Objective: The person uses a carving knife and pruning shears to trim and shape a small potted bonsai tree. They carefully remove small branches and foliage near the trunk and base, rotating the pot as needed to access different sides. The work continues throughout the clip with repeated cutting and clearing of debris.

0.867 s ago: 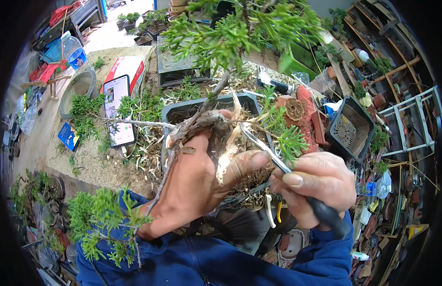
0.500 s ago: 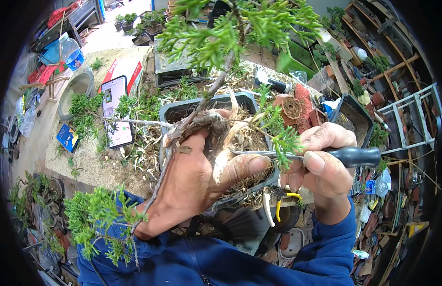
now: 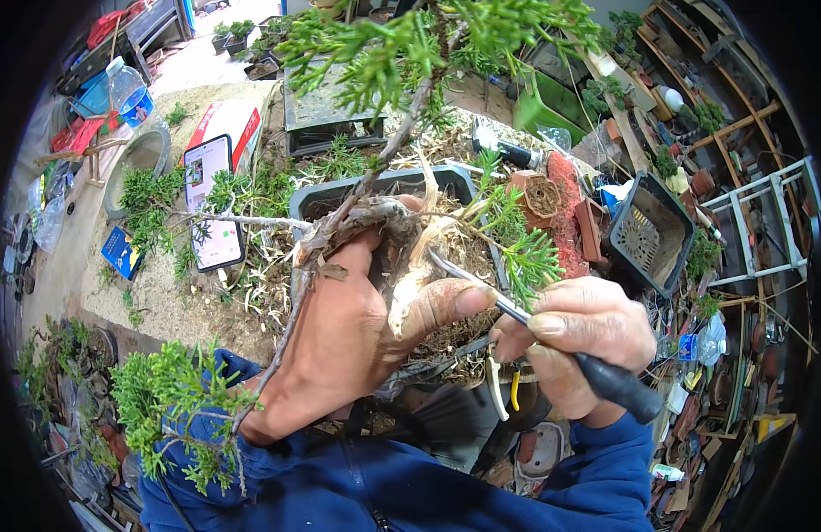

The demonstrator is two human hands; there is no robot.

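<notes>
Little tree (image 3: 375, 208): held up over the bench (image 3: 162, 310), above a grey tub (image 3: 455, 182).
Left hand (image 3: 339, 341): fingers wrapped tight around the tree's trunk and roots.
Right hand (image 3: 579, 341): fingers closed on a thin tool (image 3: 525, 321) with a black handle.
Tool tip: pokes at the roots, maybe touching.
Phone (image 3: 211, 213): lies near the bench's left edge.

Tight quarters around the grey planter (image 3: 388, 186): juniper foliage (image 3: 428, 40) hangs over it from above, a long bare branch (image 3: 242, 219) bars its left side, and a black mesh pot (image 3: 645, 235) and terracotta pieces (image 3: 543, 195) crowd its right. Left of the planter, a phone (image 3: 211, 213) lies on the sandy bench (image 3: 162, 306) (bare bench just below it). Behind the planter sits a dark tray (image 3: 326, 115).
</notes>
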